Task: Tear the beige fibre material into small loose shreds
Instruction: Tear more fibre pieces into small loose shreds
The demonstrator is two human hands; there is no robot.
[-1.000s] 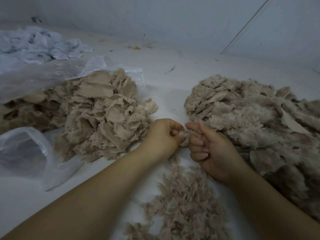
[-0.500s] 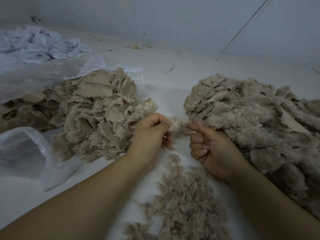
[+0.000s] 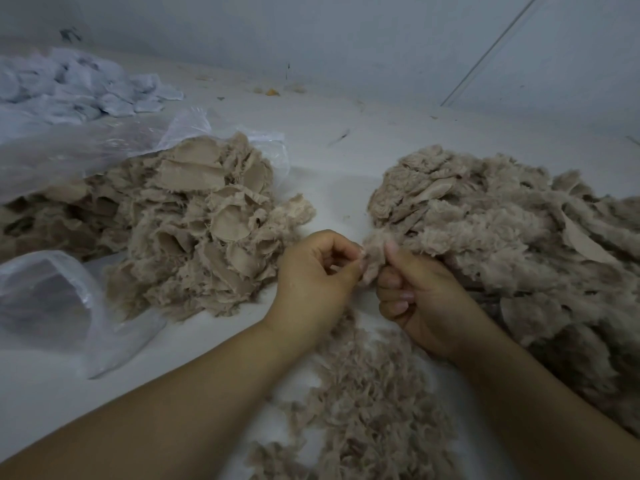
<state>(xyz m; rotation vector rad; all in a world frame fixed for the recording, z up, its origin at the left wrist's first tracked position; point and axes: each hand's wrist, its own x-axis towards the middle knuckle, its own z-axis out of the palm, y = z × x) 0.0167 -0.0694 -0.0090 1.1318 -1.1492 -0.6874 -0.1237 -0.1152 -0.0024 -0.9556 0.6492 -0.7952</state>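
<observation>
Since half a second ago both hands have drawn closer together again. Fluffy beige fibre heap (image 3: 502, 244) right, flaky torn-patch pile (image 3: 194, 230) left, loose shreds (image 3: 374, 403) below. Right hand (image 3: 426, 306) and left hand (image 3: 315, 282) pinch one small beige tuft (image 3: 374, 251); tearing in hand, likely pulling apart next.

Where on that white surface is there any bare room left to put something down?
Bare patches: the strip between the left pile and the right pile, running back to the wall, and the near-left corner below the plastic bag. It is crowded in front of the hands, where the loose shreds lie, and far left by the pale scraps.
</observation>
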